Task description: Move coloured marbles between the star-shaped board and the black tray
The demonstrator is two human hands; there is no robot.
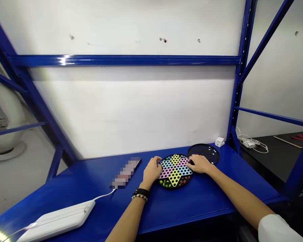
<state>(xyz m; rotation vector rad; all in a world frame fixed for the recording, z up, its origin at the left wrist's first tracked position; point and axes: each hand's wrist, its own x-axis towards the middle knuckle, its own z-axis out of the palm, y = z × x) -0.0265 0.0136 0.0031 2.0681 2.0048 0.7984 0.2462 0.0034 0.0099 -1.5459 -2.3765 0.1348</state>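
A round black Chinese checkers board point(175, 171) lies flat on the blue table, with a star of yellow, pink and light blue points dotted with black holes. Small coloured pieces, green and orange-red among them, show in the compartments around the star. My left hand point(151, 170) grips the board's left rim with curled fingers; a dark band and a beaded bracelet circle that wrist. At the upper right rim, my right hand point(200, 164) has its thumb and fingers closed on the edge. Its fingertips are partly hidden.
Behind my right hand lies a dark round tray point(204, 148) with pale dots. White charger blocks point(219, 142) stand by the blue frame post. Left of the board, a blurred-out phone point(126, 174) is cabled to a white power bank point(63, 218). A blue crossbar point(131, 60) spans the wall.
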